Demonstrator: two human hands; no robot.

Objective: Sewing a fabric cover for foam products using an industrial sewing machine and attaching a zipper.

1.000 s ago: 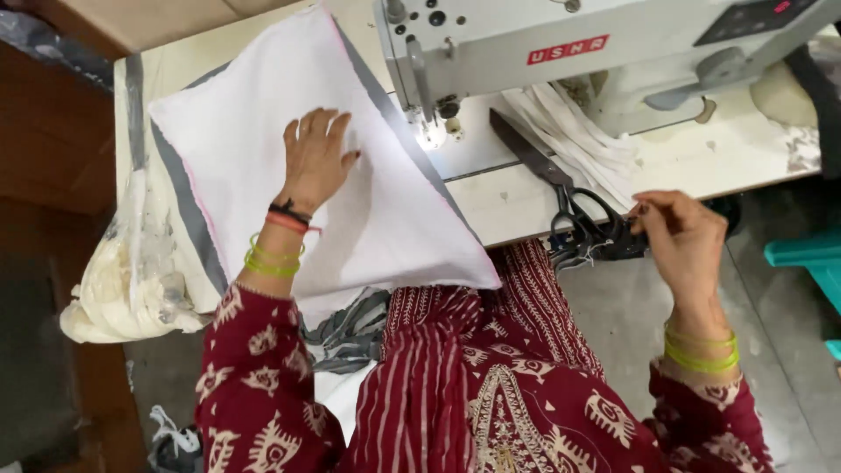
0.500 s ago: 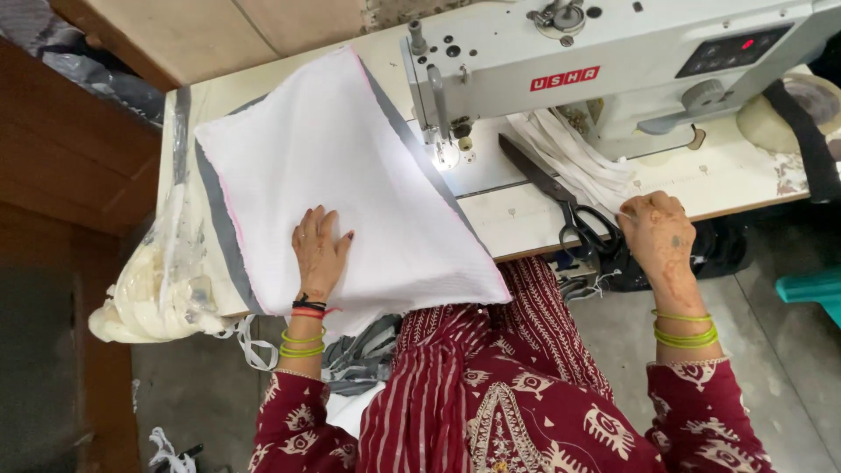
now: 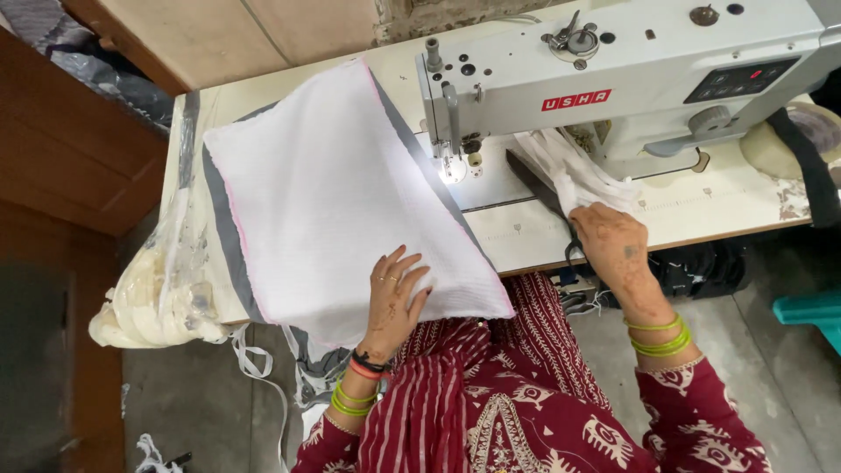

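At the left edge of the frame a clear plastic bag (image 3: pixel 162 298) of pale scraps hangs off the surface (image 3: pixel 701 215). The white fabric panel (image 3: pixel 342 193) lies centre-left; the left hand (image 3: pixel 394 298) presses flat on its lower edge, grip open. Right of centre, under the sewing machine (image 3: pixel 631 79), the right hand (image 3: pixel 618 254) covers black scissors (image 3: pixel 534 184); its grip cannot be told.

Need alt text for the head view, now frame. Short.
Seen from above, a seated person's left hand lies flat on a white fabric piece spread beside a white sewing machine, while the right hand rests over dark scissors beside loose white strips on the table.
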